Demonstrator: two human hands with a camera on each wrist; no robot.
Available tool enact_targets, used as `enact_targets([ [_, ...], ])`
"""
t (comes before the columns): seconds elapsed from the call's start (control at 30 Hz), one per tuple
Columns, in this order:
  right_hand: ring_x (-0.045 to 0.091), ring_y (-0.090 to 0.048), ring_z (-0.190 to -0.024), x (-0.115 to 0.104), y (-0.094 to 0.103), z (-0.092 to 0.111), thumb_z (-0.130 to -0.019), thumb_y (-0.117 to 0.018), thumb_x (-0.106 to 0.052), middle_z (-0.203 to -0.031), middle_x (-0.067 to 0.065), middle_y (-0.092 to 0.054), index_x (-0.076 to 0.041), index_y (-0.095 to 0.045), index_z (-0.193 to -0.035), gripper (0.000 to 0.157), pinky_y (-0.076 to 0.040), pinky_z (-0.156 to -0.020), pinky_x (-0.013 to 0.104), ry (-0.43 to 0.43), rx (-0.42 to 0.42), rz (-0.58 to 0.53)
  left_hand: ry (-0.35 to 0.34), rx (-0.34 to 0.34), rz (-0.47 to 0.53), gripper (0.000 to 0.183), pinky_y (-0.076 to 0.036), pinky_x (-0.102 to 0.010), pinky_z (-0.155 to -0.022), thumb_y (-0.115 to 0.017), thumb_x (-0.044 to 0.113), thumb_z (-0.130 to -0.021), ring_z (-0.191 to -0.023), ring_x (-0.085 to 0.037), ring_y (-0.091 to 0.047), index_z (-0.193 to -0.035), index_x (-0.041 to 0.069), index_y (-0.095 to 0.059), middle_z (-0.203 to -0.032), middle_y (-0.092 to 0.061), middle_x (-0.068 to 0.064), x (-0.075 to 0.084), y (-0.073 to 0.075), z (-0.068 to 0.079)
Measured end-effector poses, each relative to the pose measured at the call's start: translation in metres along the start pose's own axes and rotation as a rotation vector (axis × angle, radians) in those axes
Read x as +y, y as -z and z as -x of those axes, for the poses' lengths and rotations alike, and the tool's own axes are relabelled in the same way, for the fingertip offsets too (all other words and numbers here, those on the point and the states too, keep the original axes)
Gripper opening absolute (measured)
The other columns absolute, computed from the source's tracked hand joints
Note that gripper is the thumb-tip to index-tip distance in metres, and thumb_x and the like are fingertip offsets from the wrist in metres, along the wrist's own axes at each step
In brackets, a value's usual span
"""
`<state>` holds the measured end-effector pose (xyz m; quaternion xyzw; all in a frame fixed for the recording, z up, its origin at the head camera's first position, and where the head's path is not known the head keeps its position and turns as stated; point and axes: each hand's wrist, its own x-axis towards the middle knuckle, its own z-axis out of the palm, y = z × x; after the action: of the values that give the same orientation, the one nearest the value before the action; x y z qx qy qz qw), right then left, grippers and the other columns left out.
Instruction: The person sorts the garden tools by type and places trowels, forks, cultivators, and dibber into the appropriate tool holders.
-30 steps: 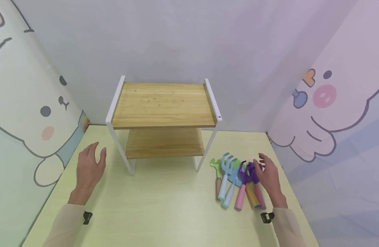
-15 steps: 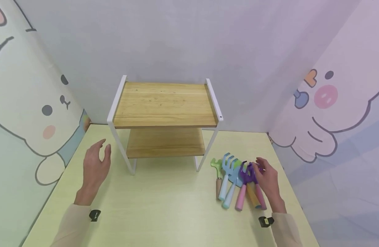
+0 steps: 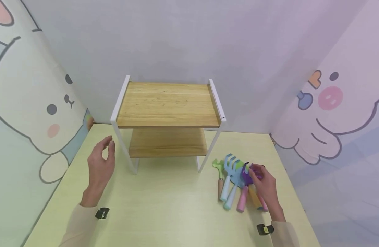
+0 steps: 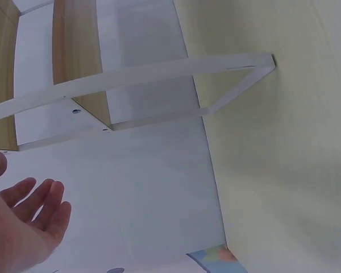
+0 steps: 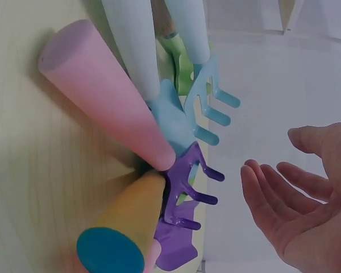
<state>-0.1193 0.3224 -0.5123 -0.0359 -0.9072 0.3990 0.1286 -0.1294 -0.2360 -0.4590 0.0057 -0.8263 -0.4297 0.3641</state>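
Note:
My left hand (image 3: 100, 166) hovers left of a two-tier shelf (image 3: 169, 104) with wooden boards and a white frame. Its fingers are loosely bent and hold nothing; the left wrist view shows them beside the frame. Over the right end of a pile of small garden tools is my right hand (image 3: 265, 185), relaxed, thumb apart from the fingers. In the right wrist view nothing lies in its grasp. Closest to it is a purple hand rake (image 5: 179, 190) with a pink handle (image 5: 111, 96). A purple blade (image 5: 179, 244) lies beside it, partly hidden.
Left in the pile are a light-blue hand rake (image 3: 229, 168), a light-blue trowel (image 3: 237, 178) and a green claw-headed tool (image 3: 219, 168) with a brown handle. An orange-yellow handle (image 3: 255, 198) lies near the right end. Fabric walls (image 3: 174, 41) enclose the table (image 3: 174, 206).
My left hand has moved right, closer to the shelf, its thumb and fingers drawing together. My right hand has shifted slightly left over the purple tools. The tools have not moved on the table.

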Motion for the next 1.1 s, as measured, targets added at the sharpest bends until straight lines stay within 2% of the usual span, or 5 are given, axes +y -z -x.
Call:
enact_targets([
  [0.1,0.022,-0.069,-0.098,0.0,-0.004,0.001,-0.101,-0.069,-0.024,-0.119,0.015,-0.072,-0.001,-0.064,-0.129,0.036,-0.049,-0.078,0.006,0.002,-0.015,0.004,0.011,0.014,0.025,0.03,-0.038,-0.01,-0.096,-0.055,0.011,-0.107,-0.106,-0.034,-0.062,-0.127,-0.008,-0.065,-0.118,-0.069,-0.024,0.006,0.0,0.0],
  [0.2,0.02,-0.068,-0.098,0.002,-0.005,0.004,-0.101,-0.07,-0.027,-0.118,0.015,-0.071,-0.002,-0.064,-0.13,0.039,-0.05,-0.076,0.009,-0.023,-0.034,0.005,0.028,0.021,0.062,0.029,-0.04,-0.011,-0.095,-0.055,0.012,-0.107,-0.104,-0.014,-0.063,-0.128,-0.006,-0.066,-0.117,-0.07,-0.023,0.013,-0.004,0.001],
  [0.33,0.033,-0.069,-0.101,-0.001,-0.008,0.008,-0.101,-0.07,-0.026,-0.119,0.017,-0.07,-0.001,-0.063,-0.13,0.039,-0.052,-0.076,0.011,-0.041,-0.062,-0.028,0.043,0.021,0.108,0.029,-0.043,-0.011,-0.093,-0.054,0.013,-0.108,-0.102,0.009,-0.057,-0.128,-0.004,-0.066,-0.118,-0.071,-0.02,0.02,-0.008,0.002],
  [0.77,0.022,-0.068,-0.096,-0.005,-0.025,0.018,-0.101,-0.069,-0.027,-0.117,0.015,-0.071,0.0,-0.063,-0.132,0.041,-0.054,-0.08,0.022,-0.05,-0.163,-0.063,0.097,0.065,0.227,0.026,-0.048,-0.015,-0.097,-0.06,0.008,-0.105,-0.106,0.003,-0.063,-0.126,-0.005,-0.068,-0.116,-0.072,-0.019,0.042,-0.011,0.004],
  [1.1,0.031,-0.074,-0.094,-0.007,-0.04,0.023,-0.1,-0.071,-0.023,-0.117,0.022,-0.071,0.004,-0.061,-0.132,0.043,-0.061,-0.077,0.029,-0.113,-0.243,-0.173,0.082,0.096,0.356,0.023,-0.051,-0.018,-0.095,-0.062,-0.001,-0.101,-0.099,-0.008,-0.068,-0.122,-0.01,-0.066,-0.105,-0.074,-0.013,0.052,-0.02,0.004],
])
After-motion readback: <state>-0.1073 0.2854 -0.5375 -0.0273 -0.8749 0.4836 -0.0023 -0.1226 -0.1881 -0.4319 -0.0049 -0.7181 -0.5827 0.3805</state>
